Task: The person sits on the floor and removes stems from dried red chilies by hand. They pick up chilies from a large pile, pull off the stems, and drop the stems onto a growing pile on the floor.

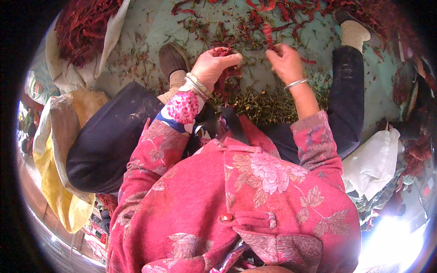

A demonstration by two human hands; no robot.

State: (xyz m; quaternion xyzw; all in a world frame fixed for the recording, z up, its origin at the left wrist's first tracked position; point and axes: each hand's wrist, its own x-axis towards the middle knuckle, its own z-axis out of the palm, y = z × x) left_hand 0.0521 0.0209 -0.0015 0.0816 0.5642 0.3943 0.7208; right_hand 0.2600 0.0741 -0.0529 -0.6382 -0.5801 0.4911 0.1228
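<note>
My left hand [215,65] is closed around a small bunch of dried red chili peppers [223,83], some hanging below the palm and some showing above the fingers. To its right, my right hand [286,63] pinches the lower end of one long dried red chili pepper [267,34], which points away from me and is slightly blurred. A heap of greenish-brown stems and caps [263,105] lies between my legs, below both hands. More loose red peppers [286,13] are scattered on the floor beyond my right hand.
A white woven sack [114,32] full of red peppers [83,30] stands at the far left. Beside my left knee hangs a yellow and white sack [58,153]. A white bag [374,160] lies at right. My shoes [172,59] rest on the greenish floor [136,20]. Red peppers [382,17] are piled at far right.
</note>
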